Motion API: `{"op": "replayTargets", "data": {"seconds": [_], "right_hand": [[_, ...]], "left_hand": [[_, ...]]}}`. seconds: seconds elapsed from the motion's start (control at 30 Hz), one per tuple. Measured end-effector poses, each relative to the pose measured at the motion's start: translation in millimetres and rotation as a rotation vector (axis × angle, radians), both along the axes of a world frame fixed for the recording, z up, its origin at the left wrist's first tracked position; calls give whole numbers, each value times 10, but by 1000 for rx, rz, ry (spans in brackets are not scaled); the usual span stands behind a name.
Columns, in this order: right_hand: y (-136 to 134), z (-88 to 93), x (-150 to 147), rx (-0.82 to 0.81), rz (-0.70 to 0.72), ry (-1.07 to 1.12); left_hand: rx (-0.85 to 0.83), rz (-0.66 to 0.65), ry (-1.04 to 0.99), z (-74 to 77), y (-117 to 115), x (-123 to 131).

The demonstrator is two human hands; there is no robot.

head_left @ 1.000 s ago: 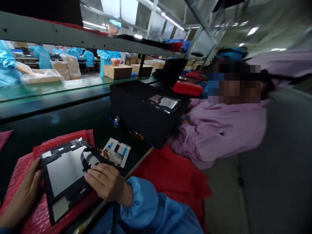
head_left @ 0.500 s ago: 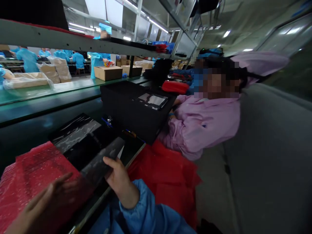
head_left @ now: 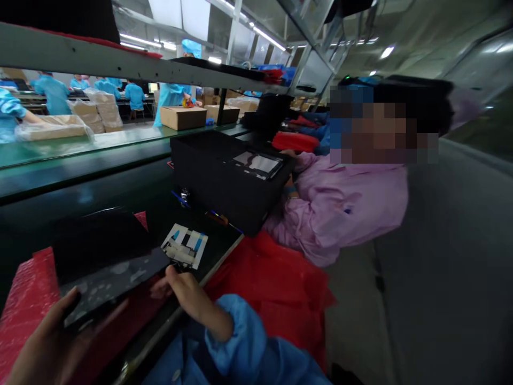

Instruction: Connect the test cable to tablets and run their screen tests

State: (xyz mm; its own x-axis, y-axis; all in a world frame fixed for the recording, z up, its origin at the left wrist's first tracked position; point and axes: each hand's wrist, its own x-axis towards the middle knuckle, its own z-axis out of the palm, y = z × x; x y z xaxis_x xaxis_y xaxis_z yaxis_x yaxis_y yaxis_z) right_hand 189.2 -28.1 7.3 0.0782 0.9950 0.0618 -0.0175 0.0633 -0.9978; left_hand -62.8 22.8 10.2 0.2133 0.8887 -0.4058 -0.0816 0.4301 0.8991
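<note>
The left hand point(head_left: 48, 347) has its grip clamped on the lower edge of a black tablet panel point(head_left: 108, 262), held tilted above red bubble wrap point(head_left: 24, 299) on the surface point(head_left: 80, 187). The right hand point(head_left: 188, 302) sets its fingers against the panel's edge; clamped or not, I cannot tell. At the panel's 2 o'clock lies a printed card point(head_left: 184, 246) with blue tabs, its print too small to read.

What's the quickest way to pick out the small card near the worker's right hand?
Start at the large black case on the bench. Just below it, by the right hand, lies a small white card. Its blue strips set it apart from the black panel.
</note>
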Motion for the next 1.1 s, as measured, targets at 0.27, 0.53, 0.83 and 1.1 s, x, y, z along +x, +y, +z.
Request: {"op": "replayTargets", "data": {"seconds": [0.27, 0.53, 0.83, 1.1], "right_hand": [[115, 104, 840, 551, -1048, -390], [328, 19, 701, 646, -587, -953], [621, -487, 447, 284, -114, -1156], [661, -445, 503, 255, -41, -1204]], "left_hand": [[-249, 303, -281, 509, 4, 366], [-114, 325, -259, 166, -5, 212], [-9, 208, -46, 215, -32, 279], [46, 60, -199, 149, -32, 292]]}}
